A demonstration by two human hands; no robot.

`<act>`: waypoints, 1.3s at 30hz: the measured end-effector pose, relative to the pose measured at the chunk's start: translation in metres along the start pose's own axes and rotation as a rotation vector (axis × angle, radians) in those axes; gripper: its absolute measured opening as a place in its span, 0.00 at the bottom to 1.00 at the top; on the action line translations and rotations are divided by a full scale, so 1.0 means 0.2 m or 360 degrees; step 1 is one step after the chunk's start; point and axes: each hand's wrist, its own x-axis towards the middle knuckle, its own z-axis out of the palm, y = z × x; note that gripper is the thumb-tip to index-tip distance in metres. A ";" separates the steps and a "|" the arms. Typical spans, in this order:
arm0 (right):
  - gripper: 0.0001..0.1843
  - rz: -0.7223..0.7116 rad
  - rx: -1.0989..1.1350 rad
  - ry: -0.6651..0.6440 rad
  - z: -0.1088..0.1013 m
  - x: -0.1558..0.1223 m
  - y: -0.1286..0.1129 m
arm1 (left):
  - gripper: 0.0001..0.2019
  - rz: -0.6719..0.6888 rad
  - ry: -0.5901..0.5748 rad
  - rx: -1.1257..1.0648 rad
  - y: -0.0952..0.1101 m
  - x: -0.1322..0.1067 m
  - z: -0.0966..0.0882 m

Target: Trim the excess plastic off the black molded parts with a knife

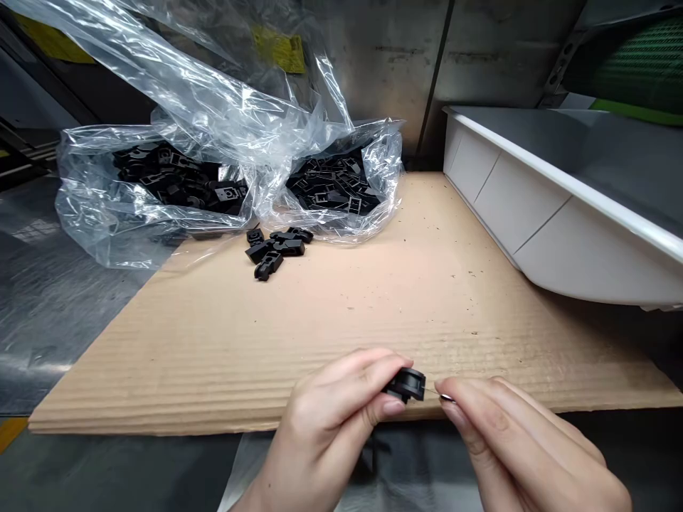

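My left hand pinches a small black plastic part between thumb and fingers, just above the front edge of the corrugated cardboard sheet. My right hand is beside it, its fingertips shut on a thin metal pin whose tip reaches the black part. Near the back of the cardboard lies a small heap of similar black plastic parts. Behind the heap, clear plastic bags hold many more of them.
A large white plastic tray stands along the right side of the cardboard. A metal wall rises behind the bags, and a green ribbed object sits high at the right. Loose plastic film spreads over the back left.
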 end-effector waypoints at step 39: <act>0.08 0.0163 0.0409 -0.0513 -0.07 0.01 0.06 | 0.15 0.0258 -0.0092 0.0301 -0.03 -0.02 0.01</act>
